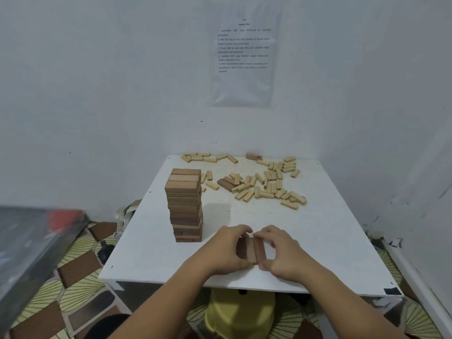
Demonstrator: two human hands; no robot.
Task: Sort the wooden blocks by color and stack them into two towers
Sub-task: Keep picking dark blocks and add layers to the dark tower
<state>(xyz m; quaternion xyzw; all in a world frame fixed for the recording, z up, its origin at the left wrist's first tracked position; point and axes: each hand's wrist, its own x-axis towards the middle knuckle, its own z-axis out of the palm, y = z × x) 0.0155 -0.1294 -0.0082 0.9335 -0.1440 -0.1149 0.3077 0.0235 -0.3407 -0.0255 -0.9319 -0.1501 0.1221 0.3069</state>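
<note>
Left hand (pixel 226 248) and right hand (pixel 278 250) both curl round a row of three brown blocks (pixel 250 249), fingers over the far ends, thumbs at the near ends. Row sits on the white table (pixel 330 253) near its front edge. Brown tower (pixel 186 204) stands upright, left of the hands and apart from them. Loose light blocks (pixel 266 182) scattered over the far half; a few dark blocks (pixel 226 183) lie among them, single brown block (pixel 253 156) at the far edge.

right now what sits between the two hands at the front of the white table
In the head view, three short brown wooden blocks sit side by side there, held together by the left hand and the right hand.
</note>
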